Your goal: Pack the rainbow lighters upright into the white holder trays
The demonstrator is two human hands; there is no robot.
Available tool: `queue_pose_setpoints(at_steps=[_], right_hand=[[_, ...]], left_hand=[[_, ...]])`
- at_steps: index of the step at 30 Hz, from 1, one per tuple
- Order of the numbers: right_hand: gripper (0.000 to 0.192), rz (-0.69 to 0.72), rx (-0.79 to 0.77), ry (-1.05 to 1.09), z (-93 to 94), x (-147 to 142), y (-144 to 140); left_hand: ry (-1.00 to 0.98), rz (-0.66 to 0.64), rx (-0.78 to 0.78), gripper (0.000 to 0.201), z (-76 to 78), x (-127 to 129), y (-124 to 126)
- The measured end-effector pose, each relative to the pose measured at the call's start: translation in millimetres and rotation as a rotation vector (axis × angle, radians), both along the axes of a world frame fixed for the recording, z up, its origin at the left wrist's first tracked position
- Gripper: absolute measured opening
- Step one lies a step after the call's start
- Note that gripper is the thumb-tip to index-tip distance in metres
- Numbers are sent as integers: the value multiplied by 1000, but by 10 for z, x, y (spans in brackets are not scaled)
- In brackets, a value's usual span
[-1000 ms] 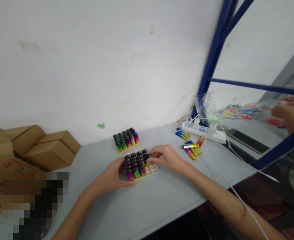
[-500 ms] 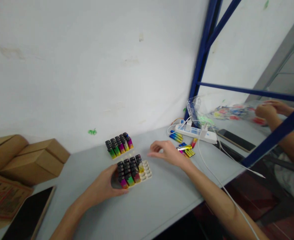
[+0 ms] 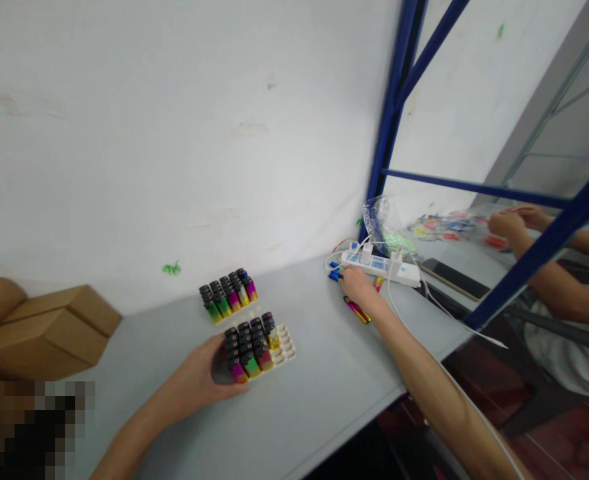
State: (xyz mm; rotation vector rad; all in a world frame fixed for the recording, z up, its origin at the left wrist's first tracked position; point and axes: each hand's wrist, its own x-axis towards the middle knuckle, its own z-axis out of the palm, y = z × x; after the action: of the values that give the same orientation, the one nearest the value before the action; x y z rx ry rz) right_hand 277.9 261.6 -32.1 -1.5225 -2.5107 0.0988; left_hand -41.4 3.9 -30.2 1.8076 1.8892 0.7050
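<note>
My left hand [image 3: 199, 379] grips the near left side of a white tray [image 3: 285, 345] on the grey table. The tray is packed with upright rainbow-coloured lighters [image 3: 248, 347] with black tops; a few slots at its right end are bare. A second block of the same lighters [image 3: 227, 293] stands behind it near the wall. My right hand [image 3: 357, 288] is stretched out to the right and lies on a small pile of loose lighters [image 3: 357, 311] just in front of the power strip [image 3: 381, 267]. Its fingers cover the pile, so a grip cannot be made out.
Cardboard boxes [image 3: 49, 327] are stacked at the left. A blue rack post [image 3: 389, 127] rises behind the power strip, with a plastic bag [image 3: 387, 223] and a phone [image 3: 449, 280] beyond. A white cable [image 3: 454, 319] runs off the table's edge. A co-worker's hands [image 3: 509, 223] work at the far right.
My right hand has left the tray and moved right to the loose lighters by the power strip. My left hand stays on the tray. The view has swung to the right.
</note>
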Motion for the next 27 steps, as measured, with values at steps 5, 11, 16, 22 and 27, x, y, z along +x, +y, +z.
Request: queue_pose_setpoints(at_steps=[5, 11, 16, 22, 27], right_hand=[[30, 110, -2, -57, 61, -102, -256], [32, 252, 31, 31, 42, -6, -598], [53, 328, 152, 142, -64, 406, -549], [58, 286, 56, 50, -234, 627, -420], [54, 283, 32, 63, -283, 532, -515]], left_hand=[[4, -1, 8, 78, -13, -6, 3], [19, 5, 50, 70, -51, -30, 9], [5, 20, 33, 68, -13, -1, 7], [14, 18, 29, 71, -42, -21, 14], [-2, 12, 17, 70, -76, -46, 19]])
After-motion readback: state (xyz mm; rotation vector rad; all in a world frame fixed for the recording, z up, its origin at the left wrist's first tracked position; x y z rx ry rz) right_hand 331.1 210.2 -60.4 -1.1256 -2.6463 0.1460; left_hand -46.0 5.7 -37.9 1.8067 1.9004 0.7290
